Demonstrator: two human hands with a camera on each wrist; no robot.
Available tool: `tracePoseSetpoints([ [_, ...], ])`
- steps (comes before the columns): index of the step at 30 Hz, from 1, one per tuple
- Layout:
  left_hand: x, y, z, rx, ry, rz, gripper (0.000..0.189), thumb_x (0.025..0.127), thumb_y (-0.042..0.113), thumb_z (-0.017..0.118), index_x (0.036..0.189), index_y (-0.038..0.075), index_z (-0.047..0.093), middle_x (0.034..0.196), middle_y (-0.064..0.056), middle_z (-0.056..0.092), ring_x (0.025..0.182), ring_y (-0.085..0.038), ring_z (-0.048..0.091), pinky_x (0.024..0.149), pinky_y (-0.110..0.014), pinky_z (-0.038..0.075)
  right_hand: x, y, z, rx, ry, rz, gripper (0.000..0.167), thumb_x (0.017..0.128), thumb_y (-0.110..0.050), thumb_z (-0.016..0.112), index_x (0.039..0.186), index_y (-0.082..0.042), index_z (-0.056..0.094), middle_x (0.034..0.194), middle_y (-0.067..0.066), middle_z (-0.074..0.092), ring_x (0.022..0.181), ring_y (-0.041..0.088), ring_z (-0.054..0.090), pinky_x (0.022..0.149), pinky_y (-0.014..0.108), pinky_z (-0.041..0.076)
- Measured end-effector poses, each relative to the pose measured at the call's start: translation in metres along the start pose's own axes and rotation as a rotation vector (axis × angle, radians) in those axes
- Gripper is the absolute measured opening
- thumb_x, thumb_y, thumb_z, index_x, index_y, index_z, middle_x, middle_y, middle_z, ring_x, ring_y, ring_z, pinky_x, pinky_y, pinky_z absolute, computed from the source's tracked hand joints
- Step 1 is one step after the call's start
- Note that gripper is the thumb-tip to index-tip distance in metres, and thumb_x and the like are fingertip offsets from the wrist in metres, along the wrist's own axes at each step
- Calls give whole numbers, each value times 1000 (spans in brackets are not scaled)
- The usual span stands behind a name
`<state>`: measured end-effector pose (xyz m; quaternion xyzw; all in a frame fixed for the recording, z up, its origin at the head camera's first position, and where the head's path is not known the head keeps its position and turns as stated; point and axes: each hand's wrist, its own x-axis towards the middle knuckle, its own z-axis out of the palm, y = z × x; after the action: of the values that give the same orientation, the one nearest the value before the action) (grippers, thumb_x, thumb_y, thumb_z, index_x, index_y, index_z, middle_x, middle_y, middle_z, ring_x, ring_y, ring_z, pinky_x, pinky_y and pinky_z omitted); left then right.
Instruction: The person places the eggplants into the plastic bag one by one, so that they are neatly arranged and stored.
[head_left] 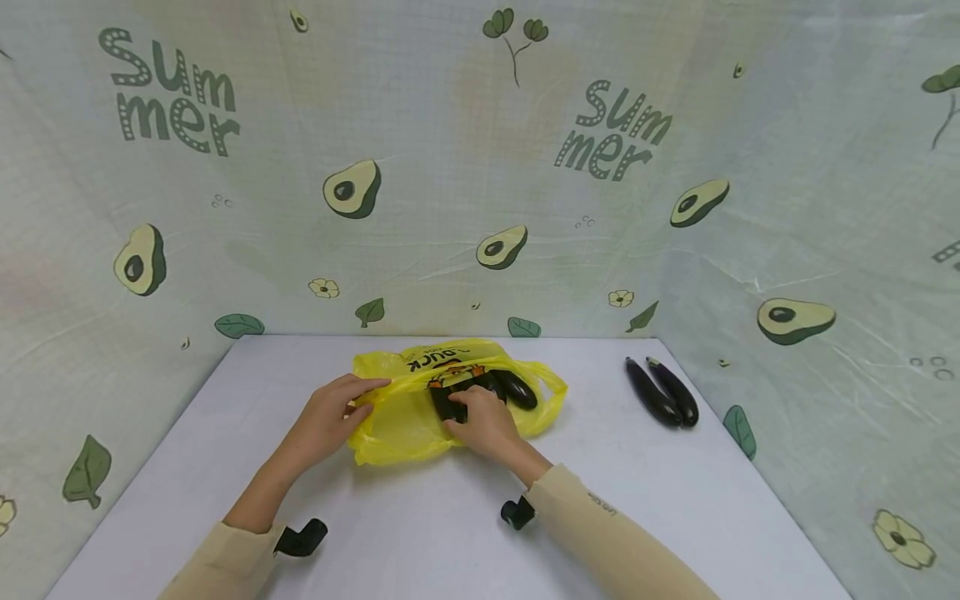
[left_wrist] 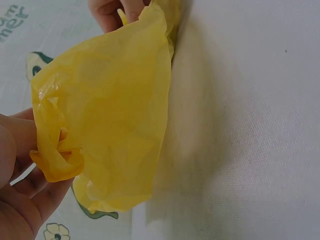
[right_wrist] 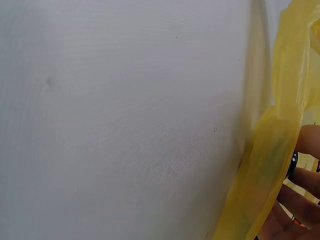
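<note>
A yellow plastic bag [head_left: 397, 425] with black "DUCK" lettering lies at the middle of the table. My left hand [head_left: 330, 417] holds its left edge; in the left wrist view the bag's crumpled rim [left_wrist: 65, 162] sits between the fingers and thumb. Reaching in from the front right, my right hand [head_left: 486, 427] grips a dark, glossy eggplant [head_left: 444, 407] at the bag's opening. Beside it lies another eggplant [head_left: 516, 389] on the yellow plastic. The right wrist view catches a bit of dark skin [right_wrist: 292, 164] between the fingers, behind the bag's edge.
Two more eggplants [head_left: 663, 392] lie side by side at the right of the white table [head_left: 420, 542]. A cloth [head_left: 420, 108] printed with avocados and leaves hangs behind and along the sides. Each wrist carries a small black camera [head_left: 302, 539].
</note>
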<state>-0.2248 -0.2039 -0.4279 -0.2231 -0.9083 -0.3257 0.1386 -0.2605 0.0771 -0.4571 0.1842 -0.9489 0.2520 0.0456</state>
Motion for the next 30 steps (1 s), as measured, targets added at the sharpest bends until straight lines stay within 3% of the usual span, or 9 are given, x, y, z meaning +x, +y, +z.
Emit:
tracePoseSetpoints([
  [10,1,-4,1,4,-15,-12,50,96,-2,76,141,17,70,117,-2,70,101,-18,65,84,-34,63,-5,3,-7,46,-38,-19,50,94,-30,81,138,-9,72,133,11,69,119,29,65,100,47,57],
  [12,1,-4,1,2,-13,-8,50,95,-3,76,141,16,69,117,-2,70,101,-18,65,84,-34,63,-7,6,-11,56,-23,-34,49,94,-29,81,137,-8,72,132,11,69,113,25,66,95,43,58],
  [15,0,-5,1,0,-7,-2,50,95,-3,76,141,16,70,117,-2,70,101,-19,66,84,-35,63,-10,10,-20,84,0,-44,48,94,-25,82,137,-6,72,131,12,69,91,19,67,79,36,59],
  [19,0,-5,0,8,-6,-5,50,95,-3,76,141,16,70,117,-3,71,100,-19,66,83,-35,64,-17,17,-34,94,21,-40,46,94,-23,82,136,-7,72,130,11,69,69,9,59,64,27,54],
  [23,-1,-6,0,12,-7,-6,51,95,-4,76,141,17,70,116,-2,71,100,-18,66,84,-34,63,-24,28,-48,78,53,-33,45,92,-22,84,134,-9,73,131,9,70,73,6,59,68,28,54],
  [30,-1,-5,0,3,-10,-8,51,95,-5,76,141,15,70,117,-3,71,101,-19,66,83,-36,64,-39,54,-80,68,109,-4,45,91,-19,86,134,-9,74,131,10,71,88,17,69,77,35,59],
])
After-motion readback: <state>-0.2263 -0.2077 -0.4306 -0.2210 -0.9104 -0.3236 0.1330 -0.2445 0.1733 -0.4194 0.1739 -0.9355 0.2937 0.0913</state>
